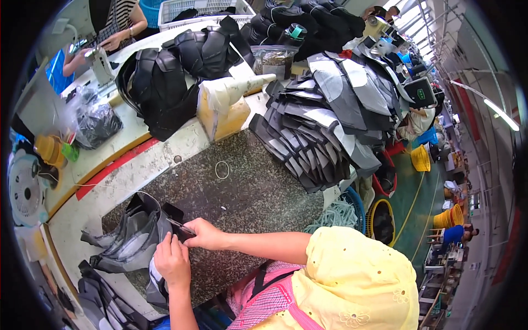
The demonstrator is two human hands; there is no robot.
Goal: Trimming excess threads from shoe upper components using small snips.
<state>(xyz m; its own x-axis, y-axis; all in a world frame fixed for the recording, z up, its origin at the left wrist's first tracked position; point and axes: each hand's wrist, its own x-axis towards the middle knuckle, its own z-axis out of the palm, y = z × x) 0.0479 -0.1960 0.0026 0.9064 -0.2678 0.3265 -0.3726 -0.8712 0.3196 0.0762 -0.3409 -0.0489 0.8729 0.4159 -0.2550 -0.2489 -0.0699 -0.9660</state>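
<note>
My right hand (204, 234) is closed round a pair of small dark scissors (180, 225), whose blades point left at the edge of a bundle of grey and black fabric pieces (132, 242). Just below it, my left hand (172, 260) grips the near edge of a grey fabric piece (158, 280), fingers bent and fingertips close to the scissors. The bundle lies layered at the left of the dark speckled worktop (242, 181). A thin pale cord (135, 191) runs to it from the left. What the blades touch is too small to tell.
Stacked grey pieces (313, 137) stand at the far right of the worktop. Black shaped pieces (159, 82) lie behind a cone-shaped white cloth-covered form (225, 99). More pieces (104, 300) lie lower left, near a fan (27, 190). Another person's hand (114, 40) works at a sewing machine.
</note>
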